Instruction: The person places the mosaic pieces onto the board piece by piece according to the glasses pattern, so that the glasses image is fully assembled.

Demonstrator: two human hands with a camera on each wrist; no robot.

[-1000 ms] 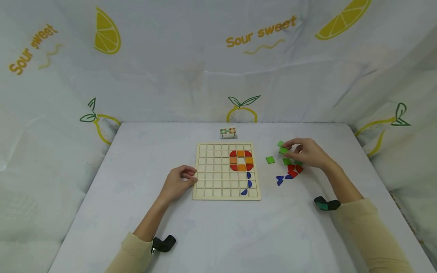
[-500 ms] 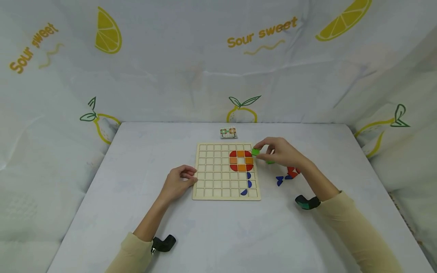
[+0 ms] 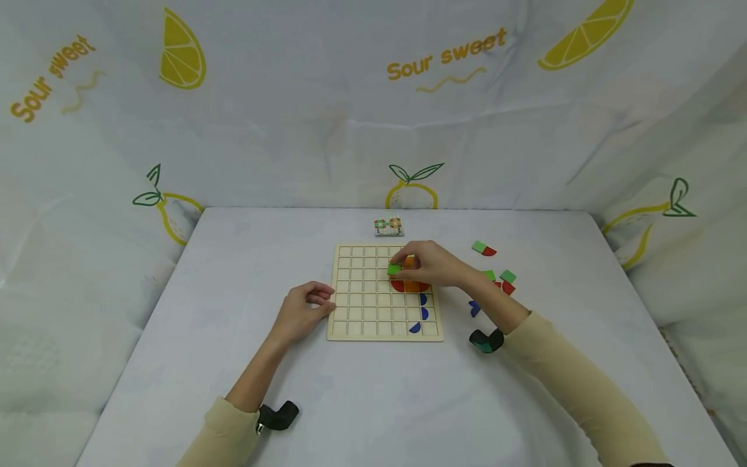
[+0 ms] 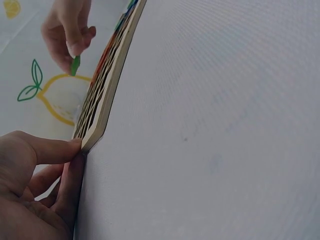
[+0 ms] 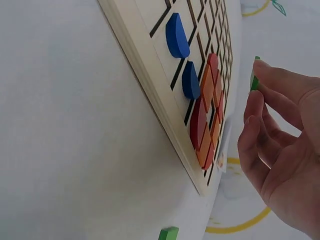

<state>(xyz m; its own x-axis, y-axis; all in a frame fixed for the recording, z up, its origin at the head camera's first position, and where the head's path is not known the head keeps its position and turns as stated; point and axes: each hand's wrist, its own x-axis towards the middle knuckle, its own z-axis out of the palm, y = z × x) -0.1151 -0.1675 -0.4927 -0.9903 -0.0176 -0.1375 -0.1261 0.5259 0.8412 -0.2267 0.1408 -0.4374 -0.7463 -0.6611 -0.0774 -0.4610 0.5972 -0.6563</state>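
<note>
My right hand [image 3: 434, 264] pinches a green square piece [image 3: 394, 269] above the wooden grid board [image 3: 356, 311], over the left side of the red and orange ring. In the right wrist view the green piece [image 5: 255, 75] is held clear of the board between thumb and fingers. My left hand [image 3: 300, 314] touches the board's left edge; in the left wrist view its thumb and fingers [image 4: 70, 150] grip the board's corner. Blue half-round pieces [image 3: 424, 314] lie in the board's right part. The ring's upper part is partly hidden by my right hand.
Right of the board lie loose green squares [image 3: 508, 277], red pieces [image 3: 489, 251] and blue pieces [image 3: 474, 308]. A small pattern card [image 3: 388, 226] lies behind the board. A printed white cloth hangs behind the table.
My right hand has moved left from the loose pieces to over the board, carrying a green square. The left hand remains at the board's edge.
</note>
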